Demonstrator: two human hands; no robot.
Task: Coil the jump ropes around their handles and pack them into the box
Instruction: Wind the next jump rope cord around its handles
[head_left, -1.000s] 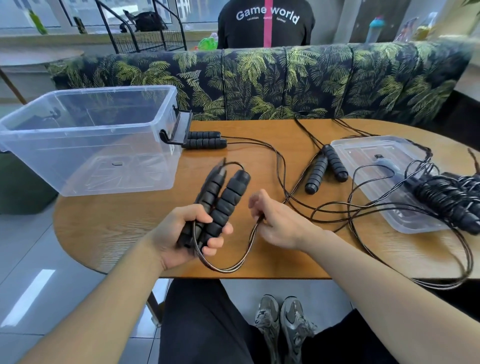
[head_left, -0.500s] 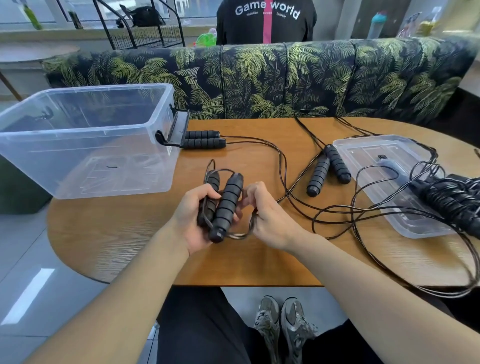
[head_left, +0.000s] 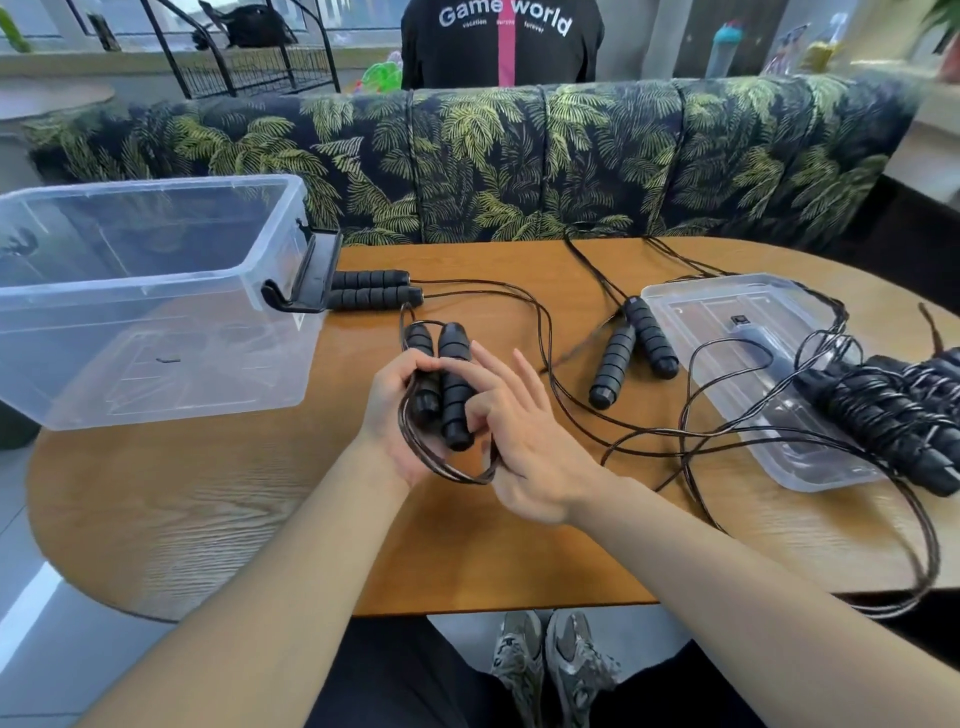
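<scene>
Now the pair of handles (head_left: 441, 382) is held upright over the table (head_left: 208, 499), well short of the box (head_left: 156, 291). Against the view half a second back, the rope (head_left: 441, 467) has been drawn from beside the handles down under their lower ends, where it hangs as a slack loop of several strands. The right hand (head_left: 524, 441) has been opened out; its long fingers are spread, with only a curled finger and the thumb side hooked on the cord near the handles. How firmly the cord is pinched cannot be told. The left hand (head_left: 395, 415) is wrapped round the two handles from the left, fingers curled over their middles.

Judgement: one turn is being laid, and most of this rope is still trailing across the table to the right, so coiling has barely begun.

Containers. The clear box stands open at the table's left end, and nothing is seen in it. A second handle pair (head_left: 371, 291) lies just beside its black latch (head_left: 306, 283). The lid (head_left: 748, 379) lies flat to the right, with loose cord over it and wound ropes (head_left: 904, 421) resting on its far edge. A third handle pair (head_left: 631, 348) lies between the hands and the lid.
</scene>
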